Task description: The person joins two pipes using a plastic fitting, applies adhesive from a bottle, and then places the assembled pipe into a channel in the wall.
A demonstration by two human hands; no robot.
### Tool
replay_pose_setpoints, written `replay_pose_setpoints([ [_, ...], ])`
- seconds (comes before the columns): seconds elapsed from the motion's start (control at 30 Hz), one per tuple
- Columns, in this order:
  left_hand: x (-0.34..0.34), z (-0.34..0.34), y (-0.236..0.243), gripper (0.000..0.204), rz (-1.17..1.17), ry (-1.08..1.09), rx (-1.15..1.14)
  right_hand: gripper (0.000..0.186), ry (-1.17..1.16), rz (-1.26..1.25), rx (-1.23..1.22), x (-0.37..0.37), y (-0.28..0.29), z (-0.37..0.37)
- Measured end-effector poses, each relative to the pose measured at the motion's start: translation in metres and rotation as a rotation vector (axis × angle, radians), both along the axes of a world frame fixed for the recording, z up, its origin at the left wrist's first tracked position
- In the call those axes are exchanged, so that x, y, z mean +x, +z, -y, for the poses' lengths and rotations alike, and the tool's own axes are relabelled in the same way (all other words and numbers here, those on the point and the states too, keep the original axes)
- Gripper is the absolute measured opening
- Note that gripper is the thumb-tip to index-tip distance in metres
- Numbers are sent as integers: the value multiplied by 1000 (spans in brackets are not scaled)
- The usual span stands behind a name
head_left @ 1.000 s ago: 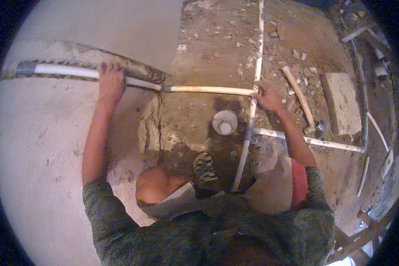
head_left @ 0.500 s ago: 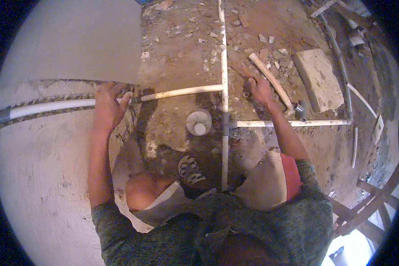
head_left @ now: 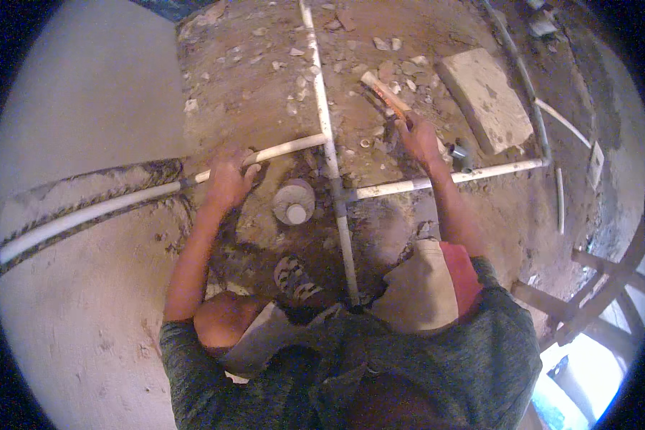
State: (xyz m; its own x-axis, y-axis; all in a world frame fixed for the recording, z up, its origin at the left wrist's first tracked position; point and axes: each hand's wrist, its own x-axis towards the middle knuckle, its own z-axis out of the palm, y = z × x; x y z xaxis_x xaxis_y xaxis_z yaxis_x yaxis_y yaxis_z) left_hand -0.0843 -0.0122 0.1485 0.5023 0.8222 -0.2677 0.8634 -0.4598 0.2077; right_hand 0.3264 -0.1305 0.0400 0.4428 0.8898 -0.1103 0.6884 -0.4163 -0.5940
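Note:
My left hand (head_left: pixel 228 179) is closed around a pale plastic pipe (head_left: pixel 287 148) near the wall's edge. Leftward that pipe continues as a white length (head_left: pixel 93 211) lying in a groove in the plaster; its other end meets a long pale pipe (head_left: pixel 322 93) that crosses the dirt. My right hand (head_left: pixel 417 140) has its fingers closed at a pale stick (head_left: pixel 374 82) with an orange-brown side, hiding its middle. Close to that hand lies a short dark grey pipe fitting (head_left: pixel 459 153). A round whitish container (head_left: pixel 294 202) stands between my arms.
A large pale block (head_left: pixel 486 100) rests on the dirt at the right. One pale pipe (head_left: pixel 480 173) branches right under my forearm, meeting a grey pipe (head_left: pixel 516 57). Stones (head_left: pixel 412 68) litter the far ground. Wooden bars (head_left: pixel 588 308) stand at lower right.
My left hand has slid right from the groove's end onto the pale pipe. My right hand has come over the stick. The whole view has turned slightly.

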Motion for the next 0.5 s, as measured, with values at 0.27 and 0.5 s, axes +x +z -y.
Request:
replay_pose_setpoints([
  [0.27,-3,-16,-74,53,-103,-107,-159,58,-216,398,-373,95,3,85],
  [0.5,-53,-31,-115,40,-216,-197,195,63,-128,338,-222,125,5,128],
])
